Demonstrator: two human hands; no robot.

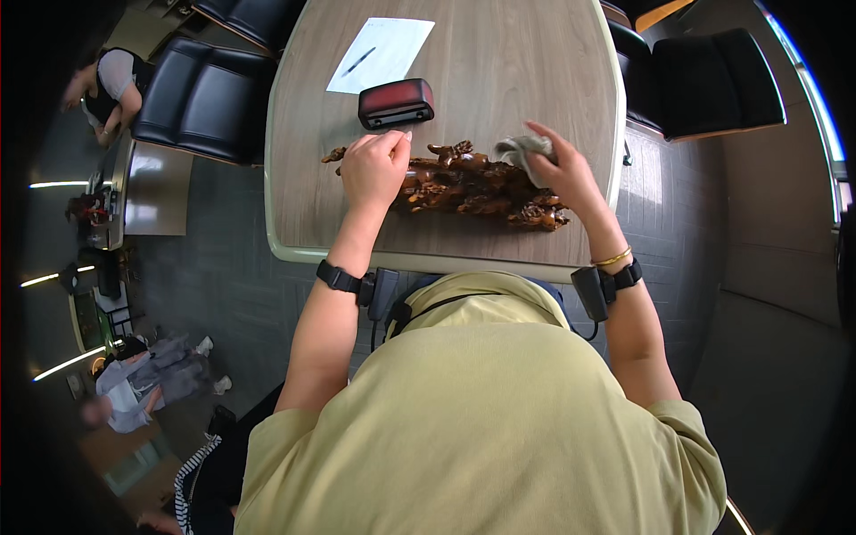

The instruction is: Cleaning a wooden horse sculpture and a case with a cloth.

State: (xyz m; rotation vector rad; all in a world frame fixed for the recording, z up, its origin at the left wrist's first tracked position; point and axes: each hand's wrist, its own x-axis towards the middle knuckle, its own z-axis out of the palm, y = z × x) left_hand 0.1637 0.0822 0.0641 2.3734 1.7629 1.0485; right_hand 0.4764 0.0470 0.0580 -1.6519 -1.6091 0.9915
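Observation:
A glossy brown wooden carving (pixel 468 184) with knobbly, branching relief lies lengthwise across the table close to its near edge. My left hand (pixel 376 167) is closed over the carving's left part and hides some of it; a carved tip pokes out to the left of the knuckles. In my right hand (pixel 565 167) a crumpled grey cloth (pixel 523 151) is pinched, thumb and fingers around it. The cloth rests against the upper right part of the carving. How far the fingertips reach behind the cloth is hidden.
Beyond the carving a red-and-black box (pixel 396 103) stands on the wood-grain table (pixel 521 60). A pen (pixel 358 61) lies on a white sheet of paper (pixel 401 43). Black chairs (pixel 207 100) flank the table. Other people (pixel 127 87) are off to the left.

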